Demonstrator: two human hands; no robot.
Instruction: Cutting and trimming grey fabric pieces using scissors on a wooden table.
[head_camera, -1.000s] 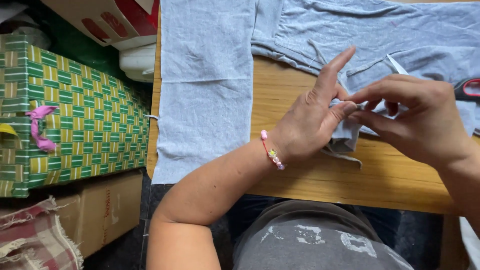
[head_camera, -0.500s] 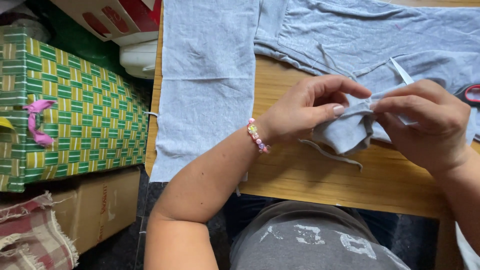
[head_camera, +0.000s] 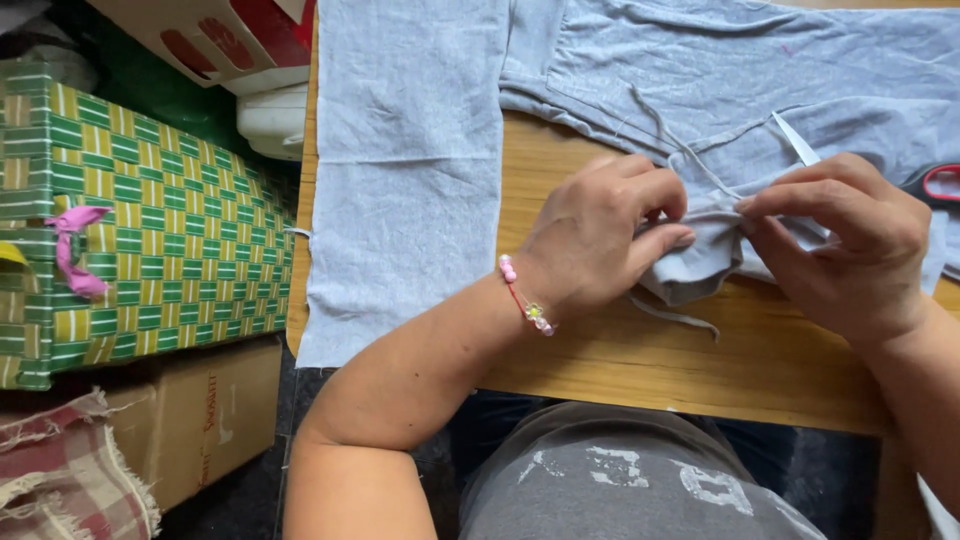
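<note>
At three o'clock on the wooden bench (head_camera: 600, 370), left hand (head_camera: 600, 240) and right hand (head_camera: 850, 250) each keep a pinching grip clamped on a folded grey jersey fabric edge (head_camera: 700, 262); loosening could unfold it.

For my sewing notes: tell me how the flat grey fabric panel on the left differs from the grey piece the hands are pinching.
The flat grey panel lies spread smooth, hanging over the wooden table edge; the pinched grey piece is bunched and folded. No hand touches the panel; the left hand and right hand both grip the piece. Loose strings trail only from the piece. Both are the same light grey cloth.
</note>
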